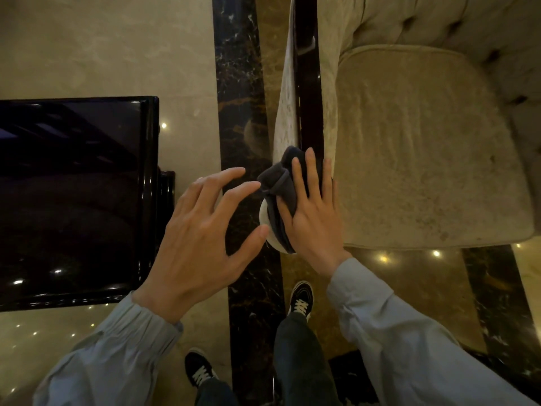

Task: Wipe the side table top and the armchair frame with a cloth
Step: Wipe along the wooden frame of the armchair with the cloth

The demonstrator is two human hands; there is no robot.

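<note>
A dark grey cloth is bunched on the front end of the armchair's glossy dark wooden arm rail. My right hand lies flat on the cloth and presses it against the rail. My left hand hovers just left of the cloth with its fingers spread, holding nothing. The black glossy side table top sits at the left, apart from both hands. The armchair's beige seat cushion fills the right.
The floor is polished marble, beige with a dark veined strip running between table and chair. My two feet in black sneakers stand on it below the hands. Tufted beige upholstery rises at the upper right.
</note>
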